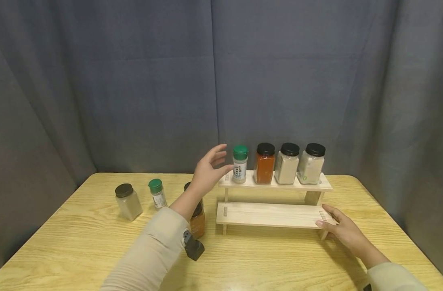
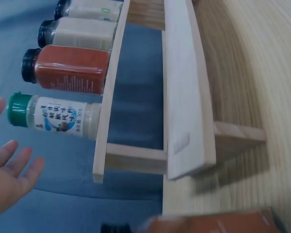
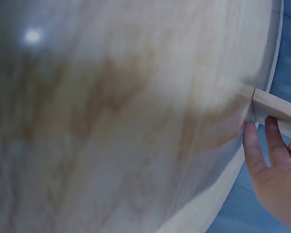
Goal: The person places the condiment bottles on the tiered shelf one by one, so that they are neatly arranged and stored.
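Note:
A two-tier wooden spice rack (image 1: 272, 214) stands on the table. On its upper tier, at the left end, is a green-capped seasoning shaker (image 1: 239, 169). My left hand (image 1: 206, 171) is just left of this shaker, fingers spread and relaxed. The left wrist view shows the fingers (image 2: 26, 177) apart from the shaker (image 2: 60, 116), beside its green cap. To the shaker's right stand a jar of red-orange powder (image 1: 265, 163) and two black-lidded jars of pale powder (image 1: 287, 163) (image 1: 311, 163). My right hand (image 1: 346, 232) holds the lower tier's right end, thumb on the board.
Left of the rack, a black-lidded pale jar (image 1: 129, 205) and another green-capped shaker (image 1: 157, 196) stand on the table (image 1: 265, 262). Black-lidded jars, one with orange-red contents (image 1: 197, 226), are partly hidden behind my left forearm. A grey curtain (image 1: 152, 89) hangs behind.

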Action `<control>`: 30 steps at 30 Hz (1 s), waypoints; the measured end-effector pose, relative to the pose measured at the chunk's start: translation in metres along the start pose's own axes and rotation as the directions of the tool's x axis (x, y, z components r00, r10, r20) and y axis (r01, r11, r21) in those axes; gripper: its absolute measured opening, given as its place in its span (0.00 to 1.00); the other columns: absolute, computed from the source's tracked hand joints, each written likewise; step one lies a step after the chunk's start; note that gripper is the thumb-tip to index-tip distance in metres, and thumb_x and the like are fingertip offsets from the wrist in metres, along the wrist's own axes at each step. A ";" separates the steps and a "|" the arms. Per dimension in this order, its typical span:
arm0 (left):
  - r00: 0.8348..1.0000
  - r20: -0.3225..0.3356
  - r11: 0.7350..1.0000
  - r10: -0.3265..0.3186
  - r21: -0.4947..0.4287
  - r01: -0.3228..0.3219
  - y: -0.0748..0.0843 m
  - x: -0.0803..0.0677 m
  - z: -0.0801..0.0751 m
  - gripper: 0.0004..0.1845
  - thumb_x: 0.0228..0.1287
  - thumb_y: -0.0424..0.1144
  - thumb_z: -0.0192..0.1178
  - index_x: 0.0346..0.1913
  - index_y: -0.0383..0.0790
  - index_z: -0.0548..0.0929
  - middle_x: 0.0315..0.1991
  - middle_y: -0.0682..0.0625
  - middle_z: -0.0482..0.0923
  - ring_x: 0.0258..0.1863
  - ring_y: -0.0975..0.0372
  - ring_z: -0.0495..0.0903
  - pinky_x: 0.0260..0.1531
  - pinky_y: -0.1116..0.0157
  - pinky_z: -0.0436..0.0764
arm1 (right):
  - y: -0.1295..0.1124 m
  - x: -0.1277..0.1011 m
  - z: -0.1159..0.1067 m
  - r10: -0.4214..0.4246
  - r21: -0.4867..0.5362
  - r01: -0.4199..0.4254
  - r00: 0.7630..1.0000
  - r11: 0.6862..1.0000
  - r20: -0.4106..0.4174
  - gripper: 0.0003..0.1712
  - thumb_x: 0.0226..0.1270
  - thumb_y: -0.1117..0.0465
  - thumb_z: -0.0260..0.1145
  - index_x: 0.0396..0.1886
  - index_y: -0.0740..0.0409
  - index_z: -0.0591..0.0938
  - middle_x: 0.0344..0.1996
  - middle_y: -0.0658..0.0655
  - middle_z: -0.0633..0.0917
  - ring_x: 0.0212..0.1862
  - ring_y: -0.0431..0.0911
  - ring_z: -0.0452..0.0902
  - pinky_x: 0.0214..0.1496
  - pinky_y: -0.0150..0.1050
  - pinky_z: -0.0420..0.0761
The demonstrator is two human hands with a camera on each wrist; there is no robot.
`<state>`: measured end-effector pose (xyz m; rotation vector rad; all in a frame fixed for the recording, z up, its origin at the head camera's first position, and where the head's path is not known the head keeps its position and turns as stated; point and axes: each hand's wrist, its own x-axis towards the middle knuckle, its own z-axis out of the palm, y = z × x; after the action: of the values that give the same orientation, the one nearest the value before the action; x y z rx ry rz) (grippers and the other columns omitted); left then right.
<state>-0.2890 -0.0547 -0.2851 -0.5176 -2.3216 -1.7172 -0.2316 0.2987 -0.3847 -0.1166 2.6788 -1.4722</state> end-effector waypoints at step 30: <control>0.998 -0.031 0.996 0.049 0.080 -0.047 -0.045 -0.078 -0.059 0.31 0.47 0.36 0.65 0.57 0.42 0.67 0.55 0.49 0.67 0.52 0.56 0.66 0.49 0.54 0.68 | 0.002 0.000 -0.001 -0.020 -0.008 0.020 1.000 1.000 0.023 0.43 0.60 0.54 0.57 0.63 0.71 0.45 0.59 0.78 0.47 0.54 0.67 0.58 0.46 0.49 0.72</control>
<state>-0.2374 -0.1343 -0.3356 -0.5218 -2.3237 -1.5929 -0.2314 0.3011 -0.3858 -0.1603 2.6738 -1.4560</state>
